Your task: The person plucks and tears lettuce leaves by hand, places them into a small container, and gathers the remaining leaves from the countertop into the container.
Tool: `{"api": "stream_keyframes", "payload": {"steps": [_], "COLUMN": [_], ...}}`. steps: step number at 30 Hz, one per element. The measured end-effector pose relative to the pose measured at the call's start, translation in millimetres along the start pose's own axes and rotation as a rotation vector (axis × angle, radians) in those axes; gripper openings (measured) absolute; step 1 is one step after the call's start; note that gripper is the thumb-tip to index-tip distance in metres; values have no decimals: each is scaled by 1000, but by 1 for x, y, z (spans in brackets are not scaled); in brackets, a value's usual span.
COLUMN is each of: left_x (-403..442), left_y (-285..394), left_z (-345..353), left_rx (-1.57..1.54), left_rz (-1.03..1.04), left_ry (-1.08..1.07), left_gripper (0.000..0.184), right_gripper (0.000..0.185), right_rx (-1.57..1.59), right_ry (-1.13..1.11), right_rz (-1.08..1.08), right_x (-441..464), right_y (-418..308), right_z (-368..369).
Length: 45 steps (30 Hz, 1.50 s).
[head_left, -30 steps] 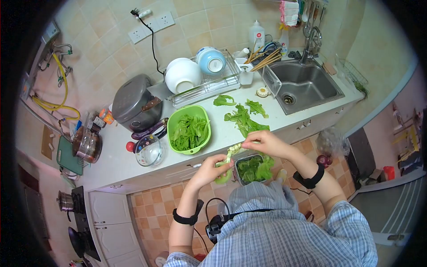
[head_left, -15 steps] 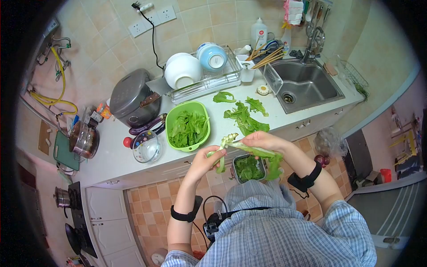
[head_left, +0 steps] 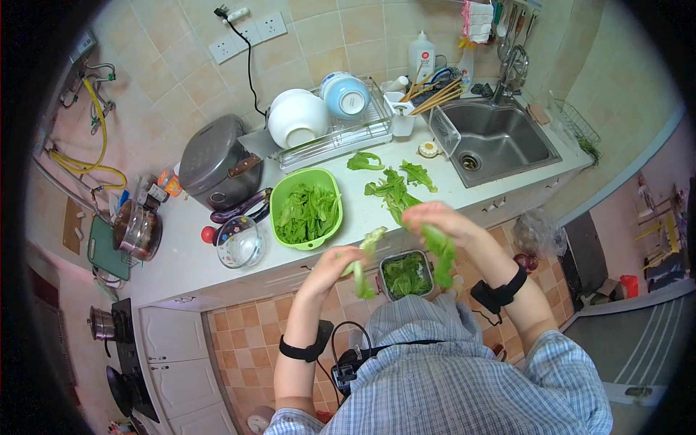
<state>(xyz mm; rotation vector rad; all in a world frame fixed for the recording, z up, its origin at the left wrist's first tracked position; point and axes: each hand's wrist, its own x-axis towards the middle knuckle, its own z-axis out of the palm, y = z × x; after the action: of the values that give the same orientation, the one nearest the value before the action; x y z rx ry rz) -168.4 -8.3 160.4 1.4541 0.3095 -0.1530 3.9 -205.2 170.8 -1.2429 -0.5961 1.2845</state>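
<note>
My left hand (head_left: 337,267) is closed around a pale lettuce stem (head_left: 373,239), with a leaf still hanging below the fingers. To its right, my right hand (head_left: 435,217) grips a loose green lettuce leaf (head_left: 438,250) that dangles downward, apart from the stem. Below both hands, a bin (head_left: 384,290) with green leaves inside stands by the counter front. On the counter behind my right hand lie more lettuce leaves (head_left: 391,190). A green basket (head_left: 337,181) full of torn leaves sits left of them.
A glass bowl (head_left: 240,250), eggplants (head_left: 235,208) and a tomato (head_left: 209,233) lie left of the basket. Behind stand a rice cooker (head_left: 210,159) and a dish rack (head_left: 341,145) with bowls. The sink (head_left: 500,138) is at the right.
My hands have moved apart; a leaf has come off the stem and stays in my right hand. My left hand has shifted slightly left and down.
</note>
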Motion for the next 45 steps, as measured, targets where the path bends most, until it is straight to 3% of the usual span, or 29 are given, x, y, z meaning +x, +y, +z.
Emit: {"api": "stream_keyframes", "payload": {"steps": [1,3,7,11,13,16,18,20,22,24,26,29,31,32,34,38,42,44,45], "left_x": [-4,-14,-15,-8,-4,3,9,12,12,9,6,4,5,3,0,-5,-3,-5,-4], "left_y": [2,9,3,1,-2,-1,-4,-6,-5,1,6,2,-1,-1,3,-8,-5,0,0], "left_z": [-2,-8,-23,-20,-19,2,10,18,26,32,34,31,28,26,20,0,-8,-3,-4], "left_rx": [0,-236,-304,-308,-195,25,120,359,378,686,709,830,849,848,842,602,527,128,134], "left_rz": [1,-125,-40,-2,34,38,69,102,127,314,247,394,381,379,189,95,102,17,20], "left_ry": [0,253,276,288,168,195,174,181,204,272,292,272,246,242,179,217,187,225,227], "left_gripper": [19,18,19,21,22,24,25,26,25,23,23,24,25,25,24,26,28,23,23], "right_gripper": [24,27,28,28,29,29,30,32,35,36,33,29,26,26,26,27,28,28,31], "right_rx": [107,138,-41,-218,-299,-273,-328,-392,-517,-649,-595,-611,-798,-796,-1181,-1033,-879,-862,-911], "right_ry": [156,353,364,352,345,229,282,227,224,264,288,275,304,306,467,610,496,471,423], "right_rz": [-63,-146,-138,1,-65,-67,46,-288,-282,-248,-238,-272,-361,-357,-345,-170,-233,-257,-185], "right_x": [0,-8,-18,-13,-5,5,11,17,18,17,16,17,14,11,5,1,2,6,7], "right_y": [1,0,19,30,37,38,33,34,30,27,26,38,40,39,32,39,71,80,82], "right_z": [-16,-34,-37,-25,-13,9,27,41,47,52,53,44,41,39,31,-10,-23,-28,-31]}}
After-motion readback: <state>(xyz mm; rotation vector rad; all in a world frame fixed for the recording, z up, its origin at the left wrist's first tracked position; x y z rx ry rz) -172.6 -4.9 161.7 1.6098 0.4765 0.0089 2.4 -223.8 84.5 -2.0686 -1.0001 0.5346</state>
